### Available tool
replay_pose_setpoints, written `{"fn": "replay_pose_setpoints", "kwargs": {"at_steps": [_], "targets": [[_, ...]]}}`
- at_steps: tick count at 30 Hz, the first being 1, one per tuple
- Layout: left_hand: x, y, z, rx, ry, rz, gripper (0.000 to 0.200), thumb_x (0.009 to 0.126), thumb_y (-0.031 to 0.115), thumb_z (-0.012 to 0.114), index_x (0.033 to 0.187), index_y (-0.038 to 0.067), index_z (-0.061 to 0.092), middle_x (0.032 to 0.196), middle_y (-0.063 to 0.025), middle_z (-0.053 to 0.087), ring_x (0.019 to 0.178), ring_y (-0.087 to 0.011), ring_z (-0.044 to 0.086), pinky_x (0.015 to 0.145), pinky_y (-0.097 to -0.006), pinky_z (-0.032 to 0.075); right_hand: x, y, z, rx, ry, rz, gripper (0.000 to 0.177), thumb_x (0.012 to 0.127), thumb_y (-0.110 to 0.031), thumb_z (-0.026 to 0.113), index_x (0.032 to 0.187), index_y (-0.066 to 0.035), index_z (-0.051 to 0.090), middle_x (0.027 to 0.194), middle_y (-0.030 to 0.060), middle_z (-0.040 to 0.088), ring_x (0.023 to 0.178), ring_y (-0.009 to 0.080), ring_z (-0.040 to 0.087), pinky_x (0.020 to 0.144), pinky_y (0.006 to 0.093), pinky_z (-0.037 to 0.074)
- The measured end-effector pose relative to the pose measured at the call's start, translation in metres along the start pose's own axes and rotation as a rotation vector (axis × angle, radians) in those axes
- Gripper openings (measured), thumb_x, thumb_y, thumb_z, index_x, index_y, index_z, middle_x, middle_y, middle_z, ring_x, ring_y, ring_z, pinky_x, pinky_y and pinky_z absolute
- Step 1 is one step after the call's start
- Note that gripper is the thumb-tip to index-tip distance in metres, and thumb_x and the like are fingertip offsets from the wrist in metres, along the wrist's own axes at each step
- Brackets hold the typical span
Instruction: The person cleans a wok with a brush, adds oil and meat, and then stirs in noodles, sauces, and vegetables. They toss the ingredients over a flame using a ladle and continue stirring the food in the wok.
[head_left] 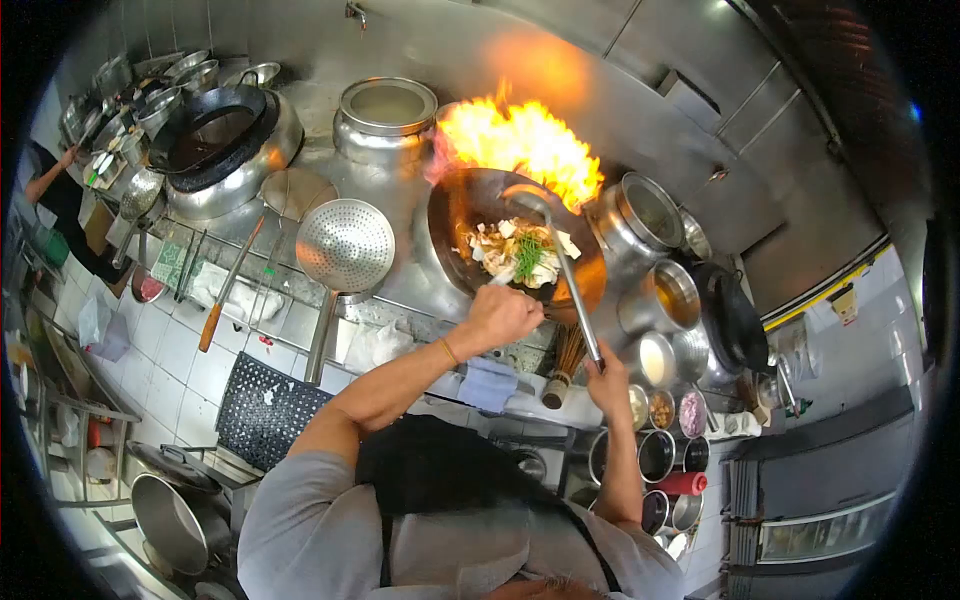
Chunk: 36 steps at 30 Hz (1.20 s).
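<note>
A dark wok [455, 207] tilts over the stove with flames [520, 145] rising behind its far rim. Mixed food [515, 247] lies in it, pale pieces topped with green strips. My left hand [505, 315] is closed at the wok's near edge, gripping it there; the fingers' undersides are hidden. A pale blurred bit shows just beyond the knuckles. In my right hand [606, 385] is the long handle of a ladle [567, 262]. The ladle's bowl is inside the wok, above the food near the far side.
A perforated strainer [346, 245] and a lidless metal pot [388, 108] stand left of the wok. Containers of liquid [670, 297] and ingredient tins [692, 412] sit to the right. A bamboo brush [563, 372] and folded blue cloth [487, 385] lie in front. Another person [75, 215] works far left.
</note>
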<state>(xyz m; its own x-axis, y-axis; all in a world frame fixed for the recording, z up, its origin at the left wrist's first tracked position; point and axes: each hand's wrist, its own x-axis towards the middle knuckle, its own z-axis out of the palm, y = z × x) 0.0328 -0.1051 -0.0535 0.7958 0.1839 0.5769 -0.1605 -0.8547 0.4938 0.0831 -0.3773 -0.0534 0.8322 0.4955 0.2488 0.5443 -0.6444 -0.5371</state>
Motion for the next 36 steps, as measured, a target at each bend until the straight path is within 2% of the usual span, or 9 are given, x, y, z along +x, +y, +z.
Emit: {"fn": "replay_pose_setpoints", "kwargs": {"at_steps": [3,5,7,8,21,25,27,31,36], "targets": [[0.007,0.0,0.001,0.0,0.007,-0.037,0.035,0.08,0.026,0.057,0.053,0.006,0.063,0.053,-0.0173,0.058,0.048,-0.0339,0.059,0.052,-0.0444,0.049,-0.022,-0.034,0.001,0.243,0.04,0.152,0.046,0.087,-0.009,0.063,0.129,0.002,0.051,0.093,0.016,0.066,0.08,0.0172,0.061,0.073,0.0311,0.048],[0.017,-0.02,0.015,-0.025,0.042,-0.074,0.033,0.08,0.026,0.056,0.054,0.006,0.063,0.054,-0.0173,0.058,0.048,-0.0342,0.059,0.054,-0.0454,0.05,-0.031,-0.032,0.017,0.333,0.09,0.116,0.044,0.089,-0.009,0.06,0.13,0.003,0.049,0.095,0.0121,0.064,0.083,0.0155,0.058,0.074,0.0301,0.047],[-0.006,-0.01,0.019,0.035,-0.008,-0.045,0.032,0.079,0.025,0.057,0.054,0.006,0.064,0.054,-0.0172,0.058,0.048,-0.0346,0.059,0.054,-0.0457,0.05,-0.035,-0.04,0.017,0.446,0.061,0.214,0.046,0.093,-0.01,0.056,0.136,0.001,0.043,0.079,-0.0006,0.054,0.06,0.0058,0.046,0.051,0.0219,0.04],[-0.011,-0.004,0.015,0.109,-0.053,0.006,0.031,0.079,0.025,0.057,0.055,0.007,0.064,0.054,-0.017,0.058,0.049,-0.0349,0.059,0.055,-0.046,0.05,-0.037,-0.023,0.026,0.439,0.086,0.108,0.048,0.093,-0.012,0.056,0.137,0.001,0.041,0.072,-0.0041,0.048,0.05,0.0011,0.037,0.041,0.0187,0.029],[0.025,-0.034,0.032,-0.01,-0.078,-0.163,0.03,0.078,0.03,0.058,0.063,0.007,0.069,0.061,-0.0174,0.062,0.06,-0.0367,0.063,0.062,-0.0455,0.052,-0.035,-0.066,0.024,0.966,0.05,0.274,0.023,0.098,-0.022,0.051,0.112,-0.004,0.051,0.061,-0.0007,0.046,0.04,0.0062,0.041,0.034,0.0212,0.034],[0.022,-0.032,0.036,-0.009,-0.05,-0.19,0.03,0.079,0.03,0.057,0.062,0.009,0.069,0.061,-0.0169,0.062,0.059,-0.0362,0.063,0.06,-0.0452,0.052,-0.024,-0.006,0.085,0.66,0.091,0.175,0.031,0.098,-0.027,0.05,0.118,-0.004,0.053,0.062,-0.0029,0.045,0.042,0.0063,0.039,0.035,0.0213,0.032],[0.02,-0.034,0.039,-0.007,-0.065,-0.167,0.03,0.08,0.032,0.056,0.064,0.01,0.07,0.061,-0.0163,0.062,0.06,-0.0357,0.063,0.061,-0.045,0.052,-0.017,0.008,0.107,0.362,0.087,0.145,0.028,0.097,-0.024,0.053,0.108,0.001,0.057,0.067,-0.0028,0.043,0.062,0.0043,0.04,0.052,0.0229,0.033],[0.022,-0.037,0.042,-0.043,-0.111,-0.196,0.032,0.081,0.035,0.056,0.067,0.01,0.071,0.066,-0.0144,0.065,0.065,-0.0341,0.064,0.066,-0.0443,0.052,-0.02,-0.032,0.083,0.617,-0.013,0.388,0.026,0.096,-0.021,0.054,0.106,0.002,0.057,0.068,-0.0023,0.045,0.062,0.0071,0.039,0.053,0.0247,0.034],[0.022,-0.039,0.046,0.002,-0.097,-0.177,0.033,0.081,0.035,0.053,0.069,0.01,0.072,0.07,-0.0141,0.067,0.069,-0.033,0.065,0.067,-0.0438,0.052,-0.023,-0.007,0.107,0.578,0.143,0.263,0.025,0.096,-0.022,0.053,0.109,0.0,0.056,0.069,-0.0022,0.046,0.062,0.0075,0.04,0.054,0.0248,0.034]]}}
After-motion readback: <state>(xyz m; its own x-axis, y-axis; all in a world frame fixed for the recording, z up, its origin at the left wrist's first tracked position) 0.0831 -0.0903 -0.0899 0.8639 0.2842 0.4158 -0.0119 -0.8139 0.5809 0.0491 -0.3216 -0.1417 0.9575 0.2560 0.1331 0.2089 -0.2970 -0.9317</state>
